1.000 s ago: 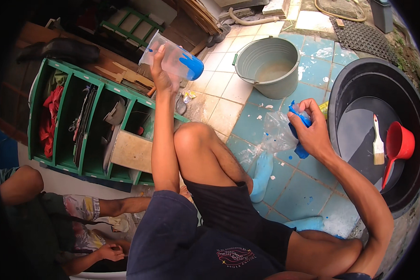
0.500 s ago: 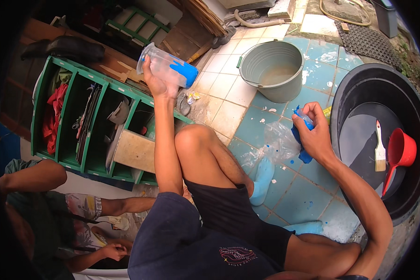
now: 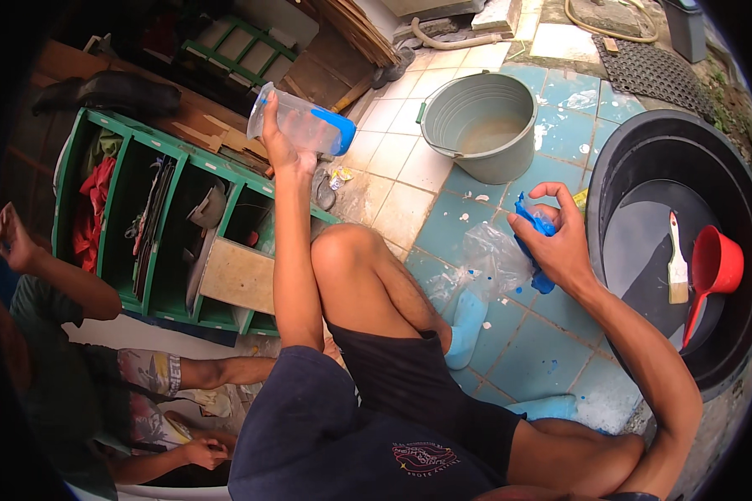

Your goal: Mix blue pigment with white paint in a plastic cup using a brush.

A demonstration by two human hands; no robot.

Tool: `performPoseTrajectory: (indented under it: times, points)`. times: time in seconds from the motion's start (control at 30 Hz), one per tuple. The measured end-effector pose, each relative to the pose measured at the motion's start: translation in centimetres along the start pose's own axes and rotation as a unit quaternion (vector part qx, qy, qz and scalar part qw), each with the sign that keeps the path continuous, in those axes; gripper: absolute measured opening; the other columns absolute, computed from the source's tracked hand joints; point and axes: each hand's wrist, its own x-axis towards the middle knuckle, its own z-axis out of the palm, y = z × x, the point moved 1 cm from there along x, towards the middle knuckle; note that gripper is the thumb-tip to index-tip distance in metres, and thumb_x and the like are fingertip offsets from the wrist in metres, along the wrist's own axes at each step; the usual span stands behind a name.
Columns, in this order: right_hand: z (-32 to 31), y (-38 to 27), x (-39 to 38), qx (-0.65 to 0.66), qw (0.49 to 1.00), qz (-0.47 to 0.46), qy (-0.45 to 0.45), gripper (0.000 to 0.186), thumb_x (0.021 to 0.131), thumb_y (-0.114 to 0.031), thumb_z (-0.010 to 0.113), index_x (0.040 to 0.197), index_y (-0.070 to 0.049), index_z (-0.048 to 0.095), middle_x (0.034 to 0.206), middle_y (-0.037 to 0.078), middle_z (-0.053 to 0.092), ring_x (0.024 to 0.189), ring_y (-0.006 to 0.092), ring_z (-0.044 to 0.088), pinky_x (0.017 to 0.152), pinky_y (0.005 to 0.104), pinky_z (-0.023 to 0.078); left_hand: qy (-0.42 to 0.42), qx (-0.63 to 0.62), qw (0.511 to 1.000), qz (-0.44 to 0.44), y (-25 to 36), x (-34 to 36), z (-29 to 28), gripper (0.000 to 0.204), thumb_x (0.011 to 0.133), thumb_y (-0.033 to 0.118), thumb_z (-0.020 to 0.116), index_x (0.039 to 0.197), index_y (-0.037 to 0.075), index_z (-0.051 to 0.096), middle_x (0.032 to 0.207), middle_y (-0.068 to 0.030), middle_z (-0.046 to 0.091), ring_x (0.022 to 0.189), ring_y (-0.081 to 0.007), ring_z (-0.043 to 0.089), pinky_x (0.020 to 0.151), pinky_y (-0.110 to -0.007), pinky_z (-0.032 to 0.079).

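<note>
Clear plastic jar (image 3: 302, 125) with blue lid gripped in raised left hand (image 3: 274, 138); right hand (image 3: 560, 242) pinching crumpled blue wrapper (image 3: 533, 230).

The single head view is looking steeply down from above the seated person, close over the raised knee (image 3: 355, 250) and both forearms. It is facing forward over the tiled floor (image 3: 526, 351), taking in the green shelf (image 3: 154, 296) at left and the black tub (image 3: 635, 150) at right, edges bending.
</note>
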Motion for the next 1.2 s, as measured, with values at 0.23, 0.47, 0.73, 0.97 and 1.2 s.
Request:
performPoseTrajectory:
  times: [0.23, 0.47, 0.73, 0.97, 1.2]
  points:
    - [-0.5, 1.1, 0.3, -0.005, 1.000, 0.008, 0.000, 0.036, 0.088, -0.008, 0.077, 0.113, -0.007, 0.051, 0.077, 0.002, 0.069, 0.063, 0.0031, 0.054, 0.057, 0.0214, 0.042, -0.051, 0.076, 0.992, 0.082, -1.1, -0.7, 1.4, 0.074, 0.082, 0.034, 0.086, 0.137, 0.008, 0.043, 0.124, -0.0125, 0.056, 0.107, -0.0278, 0.061, 0.088, -0.045, 0.055]
    - [-0.4, 0.9, 0.0, -0.026, 0.999, 0.030, -0.016, 0.038, 0.085, -0.008, 0.078, 0.112, -0.006, 0.051, 0.076, 0.004, 0.068, 0.063, 0.0044, 0.054, 0.058, 0.0228, 0.043, -0.130, 0.144, 0.972, 0.135, -2.0, 0.4, -0.4, 0.078, 0.079, 0.019, 0.091, 0.134, 0.006, 0.036, 0.121, -0.0160, 0.053, 0.110, -0.0250, 0.060, 0.089, -0.040, 0.057]
    - [0.6, 3.0, 1.9, -0.107, 0.993, 0.007, -0.049, 0.043, 0.084, -0.007, 0.081, 0.114, -0.007, 0.051, 0.086, 0.001, 0.065, 0.075, 0.0057, 0.057, 0.068, 0.0227, 0.047, -0.169, 0.201, 0.960, 0.092, -0.7, -2.8, -1.9, 0.080, 0.079, 0.019, 0.090, 0.137, 0.006, 0.037, 0.131, -0.0195, 0.051, 0.114, -0.0264, 0.061, 0.094, -0.039, 0.057]
    - [7.3, 5.4, 7.2, -0.142, 0.987, 0.022, -0.078, 0.039, 0.093, -0.030, 0.073, 0.116, -0.002, 0.060, 0.100, 0.015, 0.072, 0.088, 0.0214, 0.067, 0.084, 0.0352, 0.053, -0.195, 0.252, 0.947, 0.028, 0.3, -6.7, -6.8, 0.079, 0.079, 0.017, 0.089, 0.138, 0.006, 0.038, 0.127, -0.0144, 0.060, 0.115, -0.0234, 0.061, 0.096, -0.038, 0.054]
    - [15.0, 9.7, 10.5, -0.146, 0.984, 0.001, -0.103, 0.030, 0.109, -0.028, 0.048, 0.117, -0.001, 0.060, 0.098, 0.021, 0.072, 0.086, 0.0348, 0.070, 0.083, 0.0445, 0.052, -0.058, 0.127, 0.986, -0.090, -8.7, -15.8, -17.4, 0.076, 0.081, 0.003, 0.084, 0.139, 0.012, 0.037, 0.127, -0.0139, 0.058, 0.121, -0.0253, 0.057, 0.102, -0.040, 0.050]
